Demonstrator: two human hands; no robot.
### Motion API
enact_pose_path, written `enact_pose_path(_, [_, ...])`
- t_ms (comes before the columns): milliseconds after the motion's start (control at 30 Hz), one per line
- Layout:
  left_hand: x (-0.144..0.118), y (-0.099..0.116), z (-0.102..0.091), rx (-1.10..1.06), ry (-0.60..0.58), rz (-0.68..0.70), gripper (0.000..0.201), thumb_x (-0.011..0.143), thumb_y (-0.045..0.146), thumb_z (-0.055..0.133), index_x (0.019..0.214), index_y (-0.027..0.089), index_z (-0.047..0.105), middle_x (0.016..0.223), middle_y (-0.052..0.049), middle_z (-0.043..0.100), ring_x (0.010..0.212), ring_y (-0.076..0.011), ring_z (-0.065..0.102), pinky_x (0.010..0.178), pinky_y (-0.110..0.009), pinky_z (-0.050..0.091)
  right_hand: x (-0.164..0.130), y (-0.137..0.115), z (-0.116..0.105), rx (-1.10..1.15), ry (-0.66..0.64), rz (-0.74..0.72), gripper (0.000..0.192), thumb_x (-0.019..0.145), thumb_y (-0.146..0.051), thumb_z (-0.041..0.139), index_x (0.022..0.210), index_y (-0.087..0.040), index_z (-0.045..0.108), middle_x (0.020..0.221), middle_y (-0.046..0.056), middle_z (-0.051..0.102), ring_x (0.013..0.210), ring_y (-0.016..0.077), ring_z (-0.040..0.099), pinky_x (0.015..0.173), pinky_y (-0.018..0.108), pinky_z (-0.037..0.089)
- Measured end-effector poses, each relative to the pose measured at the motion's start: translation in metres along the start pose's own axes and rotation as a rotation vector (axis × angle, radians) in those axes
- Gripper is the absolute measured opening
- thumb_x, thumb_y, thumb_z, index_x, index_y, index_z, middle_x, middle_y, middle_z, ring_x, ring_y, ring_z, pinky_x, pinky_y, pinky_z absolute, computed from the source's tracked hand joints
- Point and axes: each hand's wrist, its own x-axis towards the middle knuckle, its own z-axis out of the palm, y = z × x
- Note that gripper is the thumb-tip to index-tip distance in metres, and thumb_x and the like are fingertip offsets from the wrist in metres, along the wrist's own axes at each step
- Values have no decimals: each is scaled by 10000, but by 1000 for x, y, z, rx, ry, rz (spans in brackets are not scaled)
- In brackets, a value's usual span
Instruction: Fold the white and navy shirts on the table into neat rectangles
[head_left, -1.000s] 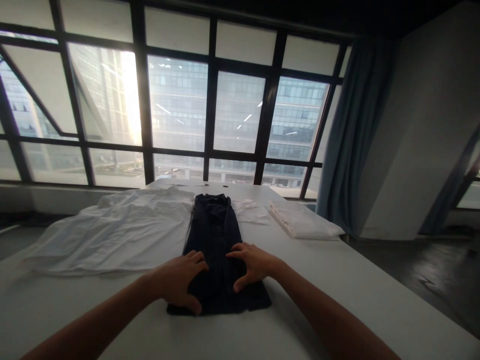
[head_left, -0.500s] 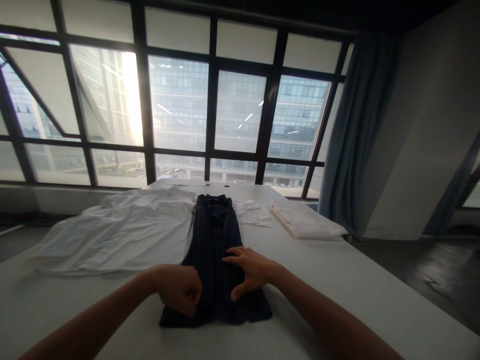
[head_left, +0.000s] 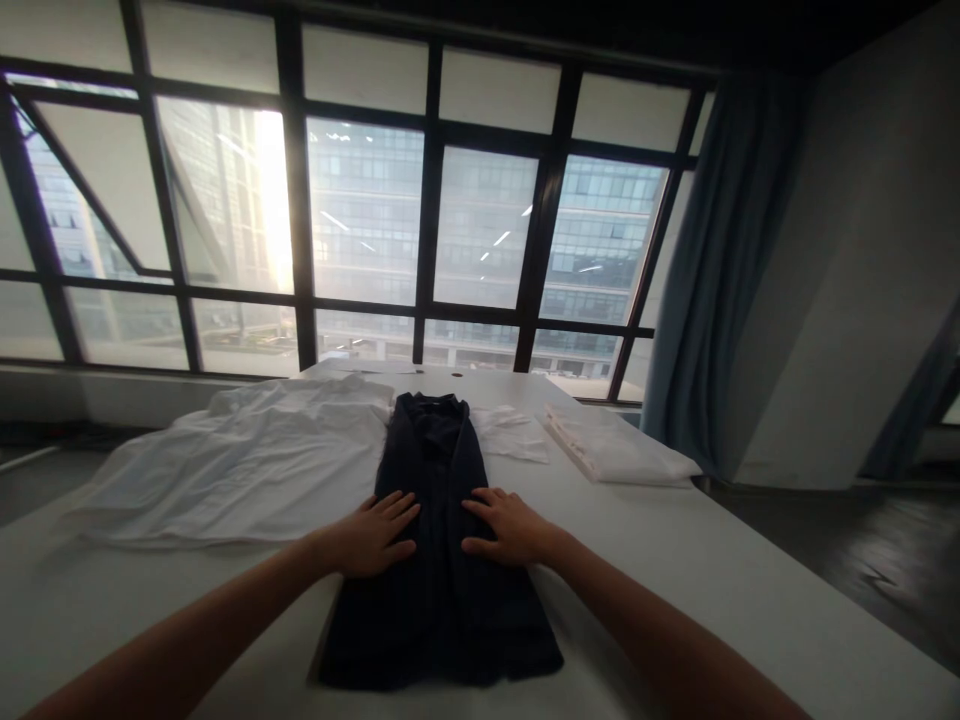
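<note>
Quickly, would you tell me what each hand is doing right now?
Left hand: open, flat on the dark garment.
Right hand: open, flat on it too.

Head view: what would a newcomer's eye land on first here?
The dark garment, folded into a long strip down the middle of the white table, with the left hand and right hand pressed flat on it. Left of it a white shirt lies spread out; behind, big windows glare.
</note>
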Motion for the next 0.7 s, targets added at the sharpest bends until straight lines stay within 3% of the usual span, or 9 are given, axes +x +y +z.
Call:
enact_pose_path(100, [-2,1,-24,-57,-62,95,672,870,626,483,1430,255,477,1530,-101,390,1393,-325,367,1126,-451,302,-2,-2,-20,19,-36,-107,738,780,-682,630,1333,-194,601,1325,159,553,1158,360,539,983,463,421])
enact_pose_path(167, [8,-11,-43,-156,-75,153,498,887,562,488,1276,284,624,1352,-50,605,1218,-270,561,1031,-371,419,10,8,-32,105,-52,-161,509,857,-586,589,1194,-219,694,1168,107,650,1003,282,622,878,378,477])
enact_pose_path(233, [30,-34,-60,-220,-3,126,395,922,482,440,1132,266,695,1140,-22,715,1030,-217,651,926,-307,479,34,29,-42,183,-2,-103,332,925,-422,527,1091,-221,732,1052,70,697,900,229,651,801,321,492])
enact_pose_path(367, [91,-99,-76,-112,321,-109,349,910,311,412,1073,214,705,1090,-65,718,1030,-224,644,947,-321,465,106,91,-49,134,173,180,299,886,-187,517,1098,-171,726,1016,84,718,935,235,653,843,314,480])
enact_pose_path(433, [120,-131,-77,-57,392,-204,384,900,267,403,1168,207,672,1171,-93,684,1093,-240,620,986,-348,449,145,122,-48,107,220,237,389,863,-113,498,1201,-167,683,1061,89,707,992,227,640,904,305,461])
enact_pose_path(567, [163,-174,-78,-53,372,-249,491,903,298,401,1356,190,555,1251,-128,621,1090,-242,615,992,-353,458,209,170,-41,98,253,263,528,852,-75,514,1366,-185,565,1200,102,635,1079,203,602,982,277,419])
enact_pose_path(700, [189,-196,-81,-91,303,-285,471,903,365,420,1296,195,615,1201,-111,636,1110,-245,605,1021,-330,435,252,198,-28,90,201,230,443,889,-134,555,1325,-188,606,1261,119,568,1128,203,562,1028,272,379])
